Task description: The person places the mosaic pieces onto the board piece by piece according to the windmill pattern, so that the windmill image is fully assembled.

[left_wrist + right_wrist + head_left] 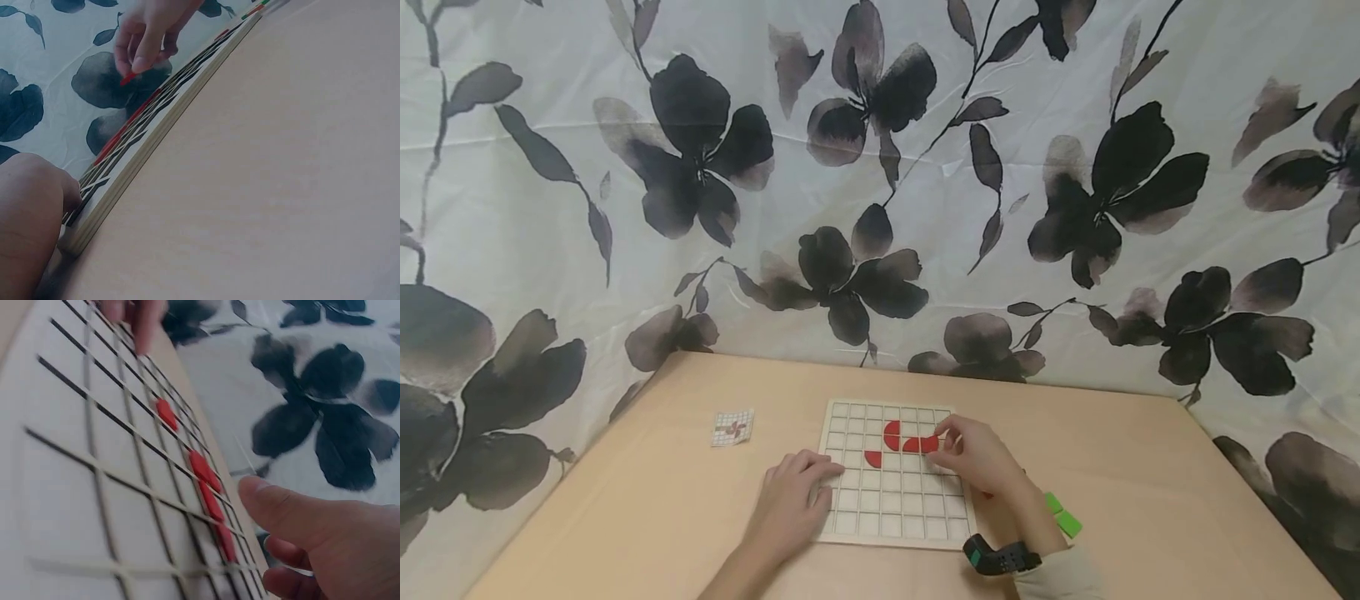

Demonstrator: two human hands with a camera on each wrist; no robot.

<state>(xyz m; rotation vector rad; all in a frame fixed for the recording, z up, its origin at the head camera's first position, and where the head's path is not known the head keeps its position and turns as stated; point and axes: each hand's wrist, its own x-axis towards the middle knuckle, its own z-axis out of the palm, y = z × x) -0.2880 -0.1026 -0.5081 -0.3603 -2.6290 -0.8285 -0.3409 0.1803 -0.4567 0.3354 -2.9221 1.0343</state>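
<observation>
A pale square grid board [891, 502] lies on the table, with several red quarter-circle pieces [873, 459] in its upper cells. My left hand [790, 500] rests at the board's left side, index fingertip on the frame. Over the upper right cells is my right hand [981, 454]. In the left wrist view, its thumb and fingers pinch a small red piece [128, 79] above the board. The right wrist view shows the right thumb [275, 503] beside a row of red pieces [211, 500]; the pinched piece is not visible there.
A small card [732, 427] with a red pattern on a grid lies left of the board. Green pieces [1067, 523] lie right of it, partly behind the right forearm, which wears a black wristband [1000, 557]. Floral cloth [985, 250] hangs behind the table.
</observation>
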